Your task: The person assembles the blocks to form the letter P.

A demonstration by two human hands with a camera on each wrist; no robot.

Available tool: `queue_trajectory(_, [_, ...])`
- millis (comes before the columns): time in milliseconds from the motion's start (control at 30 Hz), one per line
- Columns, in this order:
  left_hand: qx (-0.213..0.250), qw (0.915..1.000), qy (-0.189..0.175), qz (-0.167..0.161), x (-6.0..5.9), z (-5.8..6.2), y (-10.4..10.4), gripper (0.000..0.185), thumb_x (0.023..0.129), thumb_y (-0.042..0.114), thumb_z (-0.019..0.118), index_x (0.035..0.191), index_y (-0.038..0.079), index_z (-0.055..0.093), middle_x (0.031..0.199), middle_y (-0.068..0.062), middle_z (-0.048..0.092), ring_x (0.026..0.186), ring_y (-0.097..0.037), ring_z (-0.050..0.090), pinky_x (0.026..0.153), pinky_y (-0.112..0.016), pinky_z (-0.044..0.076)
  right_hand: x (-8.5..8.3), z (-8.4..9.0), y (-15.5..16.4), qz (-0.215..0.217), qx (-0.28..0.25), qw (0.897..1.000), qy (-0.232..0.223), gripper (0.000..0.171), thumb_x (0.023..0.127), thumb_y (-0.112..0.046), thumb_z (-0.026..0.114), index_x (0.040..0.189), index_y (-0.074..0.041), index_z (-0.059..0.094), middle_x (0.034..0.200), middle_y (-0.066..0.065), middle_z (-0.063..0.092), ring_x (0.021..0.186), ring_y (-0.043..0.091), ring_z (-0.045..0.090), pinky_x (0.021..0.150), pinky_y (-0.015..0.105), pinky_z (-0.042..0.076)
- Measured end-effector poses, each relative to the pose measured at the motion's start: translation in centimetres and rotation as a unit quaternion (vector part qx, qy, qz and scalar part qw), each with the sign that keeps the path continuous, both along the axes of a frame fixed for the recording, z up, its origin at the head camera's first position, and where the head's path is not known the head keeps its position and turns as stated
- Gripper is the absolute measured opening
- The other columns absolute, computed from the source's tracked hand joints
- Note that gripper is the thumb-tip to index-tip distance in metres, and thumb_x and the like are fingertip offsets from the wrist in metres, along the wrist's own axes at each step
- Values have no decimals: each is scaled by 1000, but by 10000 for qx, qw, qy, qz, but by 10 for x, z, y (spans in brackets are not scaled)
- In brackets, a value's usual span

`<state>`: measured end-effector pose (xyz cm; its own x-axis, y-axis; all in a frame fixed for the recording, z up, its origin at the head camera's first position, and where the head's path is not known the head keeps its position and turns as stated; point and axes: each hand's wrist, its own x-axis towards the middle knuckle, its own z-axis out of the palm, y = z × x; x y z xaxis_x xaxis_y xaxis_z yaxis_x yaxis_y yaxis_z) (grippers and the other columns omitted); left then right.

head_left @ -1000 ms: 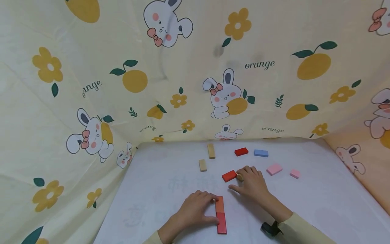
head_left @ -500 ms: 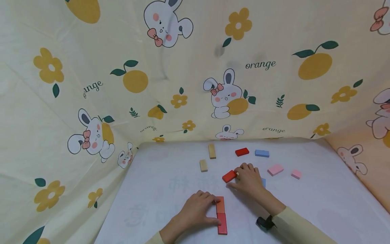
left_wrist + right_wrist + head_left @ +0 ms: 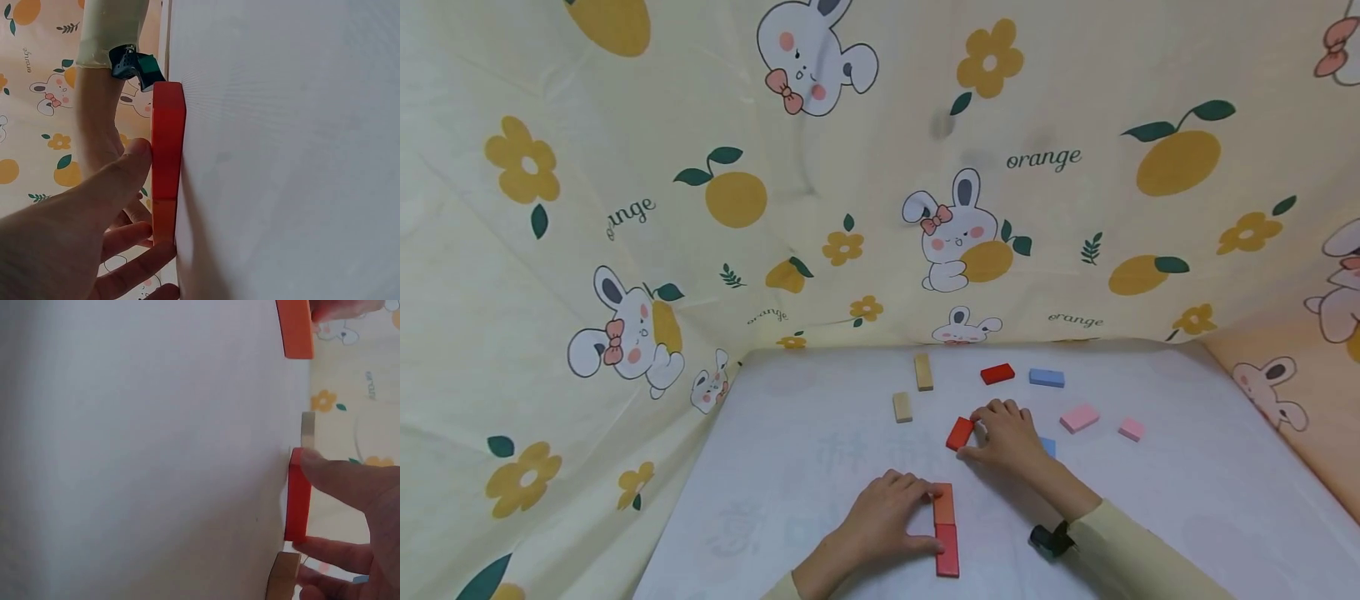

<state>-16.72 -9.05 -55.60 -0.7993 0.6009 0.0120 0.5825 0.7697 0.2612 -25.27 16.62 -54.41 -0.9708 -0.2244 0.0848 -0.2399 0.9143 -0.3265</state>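
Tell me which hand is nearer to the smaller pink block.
Right. In the head view, the right hand, pinching a red block, is left of the smaller pink block; the left hand, touching the orange block, is farther left and lower.

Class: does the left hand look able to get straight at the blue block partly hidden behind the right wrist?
Probably not: in the head view, the right hand, pinching a red block, and its forearm stand between the left hand and that blue block.
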Motion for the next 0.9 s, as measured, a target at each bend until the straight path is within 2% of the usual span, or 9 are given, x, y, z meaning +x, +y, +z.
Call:
queue_trajectory(167, [-36,10000,3,45,2,0,1,65,84,69,83,134,30,69,123,16,68,115,-11,58,103,-35,51,-4,-2,4,176,-153,9997,-93,65,77,-46,96,125,-9,75,122,13,67,118,35,54,100,61,43])
queue_trajectory(333, [-59,10000,11,43,2,-1,0,64,85,69,82,134,31,70,123,16,68,115,-11,58,102,-35,51,-10,-5,8,585,-360,9975,-164,61,79,-42,96,125,-9,75,122,9,69,118,32,55,100,57,44])
queue_trajectory(567, [-1,10000,31,10,4,-3,-1,64,87,71,77,136,30,69,126,16,67,117,-11,57,104,-36,50,-10,-7,13,1230,-1107,9841,-645,58,79,-40,95,127,-15,74,118,0,69,115,23,55,101,55,44])
queue_trajectory(733, [74,9999,130,-42,6,-1,-2,64,88,71,77,136,30,69,127,14,68,117,-12,57,103,-36,50,-6,-6,11,1548,-1093,9795,-682,56,81,-40,94,127,-16,74,116,-2,68,113,20,55,100,53,45])
queue_trajectory(900, [86,9999,50,-28,6,0,-2,63,88,69,78,136,30,70,127,14,68,118,-12,58,103,-37,50,-1,-3,8,1700,-1015,9771,-787,58,82,-41,94,129,-14,73,117,-2,69,113,20,55,98,51,47])
